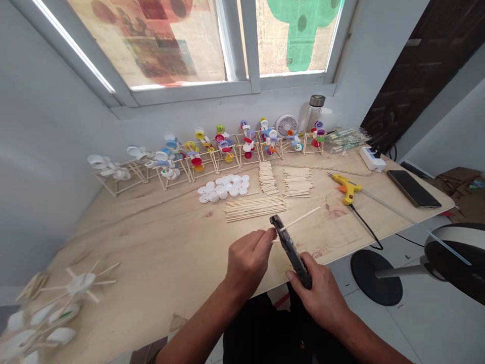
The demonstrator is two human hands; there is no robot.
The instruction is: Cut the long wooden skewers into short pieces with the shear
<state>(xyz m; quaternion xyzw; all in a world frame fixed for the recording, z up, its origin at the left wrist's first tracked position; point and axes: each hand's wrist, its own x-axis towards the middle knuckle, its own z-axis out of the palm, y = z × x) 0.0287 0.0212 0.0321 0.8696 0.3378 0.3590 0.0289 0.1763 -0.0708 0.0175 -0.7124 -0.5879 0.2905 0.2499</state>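
Note:
My left hand (248, 258) pinches the near end of a thin wooden stick (303, 219) over the wooden table (151, 242). My right hand (318, 290) is wrapped round the handles of black cutting pliers (290, 247), whose jaws sit on the stick just beyond my left fingertips. The stick points away to the right. Behind lie a long bundle of sticks (255, 206), two stacks of short cut sticks (282, 181) and a cluster of white bottle caps (223, 188).
A row of stick-and-cap windmill models (212, 149) lines the back edge; another white one (81, 284) lies at the near left. A yellow glue gun (346, 188), power strip (372, 157) and phone (413, 188) sit on the right. A fan stand (377, 275) stands on the floor.

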